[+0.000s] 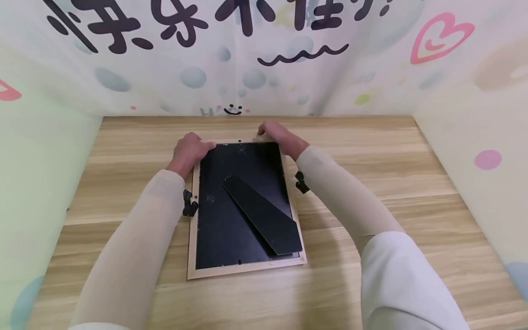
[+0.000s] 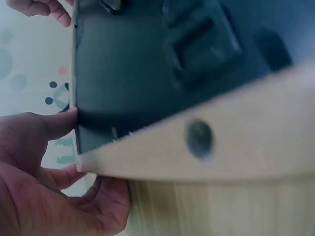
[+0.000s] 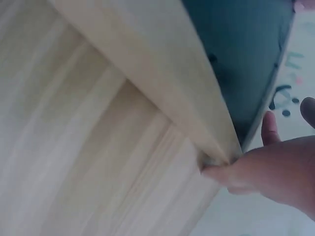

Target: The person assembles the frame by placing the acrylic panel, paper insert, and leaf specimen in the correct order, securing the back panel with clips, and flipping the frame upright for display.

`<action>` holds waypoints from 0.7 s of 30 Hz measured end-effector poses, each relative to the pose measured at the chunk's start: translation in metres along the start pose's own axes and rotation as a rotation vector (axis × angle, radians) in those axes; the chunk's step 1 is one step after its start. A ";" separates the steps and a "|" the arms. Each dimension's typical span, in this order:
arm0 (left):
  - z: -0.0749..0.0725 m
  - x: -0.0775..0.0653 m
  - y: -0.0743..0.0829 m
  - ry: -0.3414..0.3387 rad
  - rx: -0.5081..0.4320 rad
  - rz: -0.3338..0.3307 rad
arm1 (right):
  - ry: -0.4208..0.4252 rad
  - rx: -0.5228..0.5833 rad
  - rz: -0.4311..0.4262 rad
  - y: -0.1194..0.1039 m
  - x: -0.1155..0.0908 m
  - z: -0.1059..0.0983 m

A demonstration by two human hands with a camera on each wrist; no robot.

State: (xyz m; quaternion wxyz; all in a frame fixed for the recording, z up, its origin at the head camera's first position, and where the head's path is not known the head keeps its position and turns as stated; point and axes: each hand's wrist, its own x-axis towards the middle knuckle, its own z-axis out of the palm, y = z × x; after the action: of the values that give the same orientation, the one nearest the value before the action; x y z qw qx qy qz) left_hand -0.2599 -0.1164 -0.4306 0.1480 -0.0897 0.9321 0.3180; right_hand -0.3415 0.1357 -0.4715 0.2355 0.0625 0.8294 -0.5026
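A picture frame [image 1: 192, 238] with a pale wooden rim lies back side up on the table, its black backing board [image 1: 222, 233] facing me. Across the board a black easel stand [image 1: 264, 215] slants down to the right. My left hand [image 1: 190, 151] grips the far left corner; in the left wrist view its thumb [image 2: 61, 123] presses the upper edge and the other fingers curl below. At the far right corner, my right hand [image 1: 284, 137] holds the rim, with a digit [image 3: 219, 173] against the corner's side in the right wrist view and another finger beside the far edge.
The wood-grain table [image 1: 371, 192] extends around the frame. A printed white backdrop [image 1: 247, 78] rises behind its far edge, and pale panels flank the left [image 1: 41, 160] and right [image 1: 474, 137]. Black wrist-camera mounts [image 1: 302, 182] sit under both wrists.
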 end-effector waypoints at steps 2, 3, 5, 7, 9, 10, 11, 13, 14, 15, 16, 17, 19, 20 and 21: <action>-0.002 0.000 0.002 0.013 0.017 -0.021 | -0.042 0.075 -0.033 0.004 0.002 -0.003; -0.003 -0.001 0.003 0.013 0.018 -0.032 | -0.031 0.098 0.024 -0.010 -0.021 -0.002; -0.006 -0.003 0.005 0.008 0.022 -0.049 | -0.040 0.131 0.039 -0.028 -0.049 -0.003; -0.008 -0.005 0.007 0.006 0.015 -0.059 | -0.030 0.181 0.041 -0.041 -0.071 -0.003; -0.010 -0.006 0.008 0.002 -0.018 -0.068 | -0.016 0.229 0.030 -0.049 -0.084 -0.004; -0.012 -0.008 0.010 0.002 -0.045 -0.076 | -0.006 0.245 0.029 -0.050 -0.087 -0.005; -0.012 -0.009 0.011 0.008 -0.071 -0.092 | 0.006 0.267 0.023 -0.050 -0.088 -0.005; -0.014 -0.011 0.013 0.005 -0.122 -0.115 | 0.026 0.298 0.021 -0.046 -0.083 -0.008; -0.014 -0.011 0.013 0.003 -0.145 -0.128 | 0.037 0.316 0.020 -0.044 -0.079 -0.009; -0.015 -0.012 0.014 0.007 -0.157 -0.138 | 0.051 0.328 0.017 -0.041 -0.075 -0.009; -0.015 -0.012 0.014 0.013 -0.161 -0.139 | 0.057 0.338 0.009 -0.038 -0.071 -0.010; -0.015 -0.012 0.013 0.020 -0.161 -0.141 | 0.064 0.342 -0.005 -0.035 -0.068 -0.011; -0.015 -0.011 0.011 0.030 -0.164 -0.141 | 0.068 0.336 -0.041 -0.031 -0.063 -0.012; -0.016 -0.010 0.010 0.040 -0.172 -0.142 | 0.064 0.328 -0.052 -0.030 -0.062 -0.013; -0.016 -0.010 0.009 0.051 -0.177 -0.144 | 0.057 0.318 -0.057 -0.029 -0.062 -0.014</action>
State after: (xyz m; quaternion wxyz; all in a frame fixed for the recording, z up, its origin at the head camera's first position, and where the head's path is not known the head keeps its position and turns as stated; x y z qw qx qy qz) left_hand -0.2566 -0.1191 -0.4103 0.1384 -0.1772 0.8951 0.3851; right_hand -0.3017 0.1416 -0.4144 0.1845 0.0898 0.7473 -0.6320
